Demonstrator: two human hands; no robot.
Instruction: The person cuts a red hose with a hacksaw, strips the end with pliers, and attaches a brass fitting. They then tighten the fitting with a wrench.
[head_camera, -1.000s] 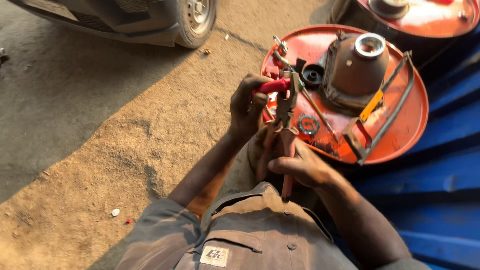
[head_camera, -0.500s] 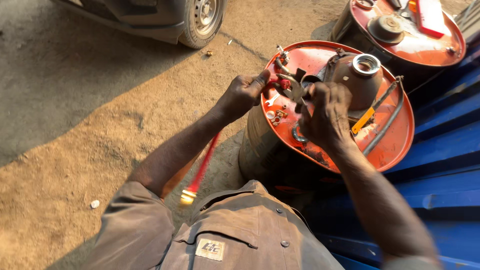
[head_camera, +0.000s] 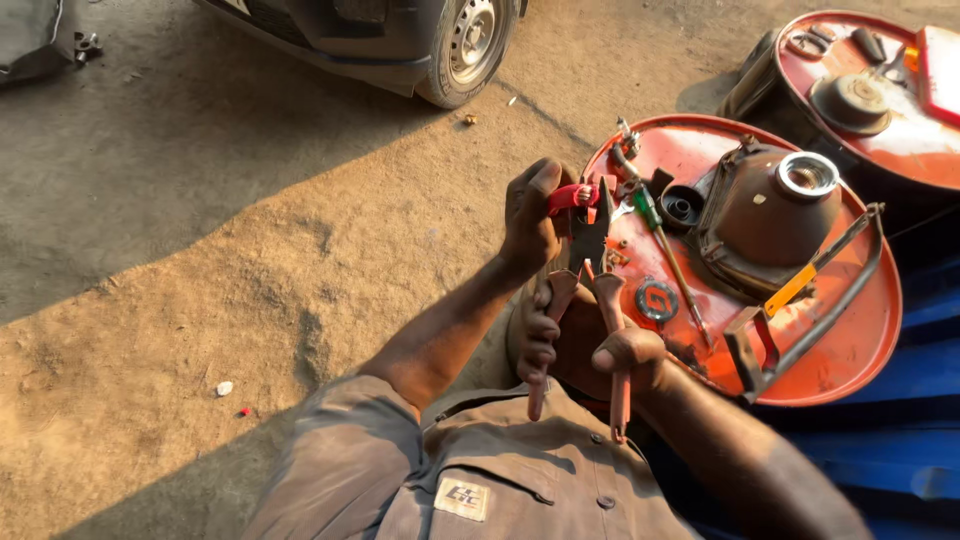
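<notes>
Head view: right hand (head_camera: 590, 345) grips the pliers (head_camera: 590, 300) by both handles, nose biting a red cable end (head_camera: 572, 197) pinched in the left hand (head_camera: 530, 215), just left of the near orange drum (head_camera: 850, 345). The nose could slip and nip a fingertip. One pliers, one cable, two drums, one screwdriver (head_camera: 665, 255) on the lid.
</notes>
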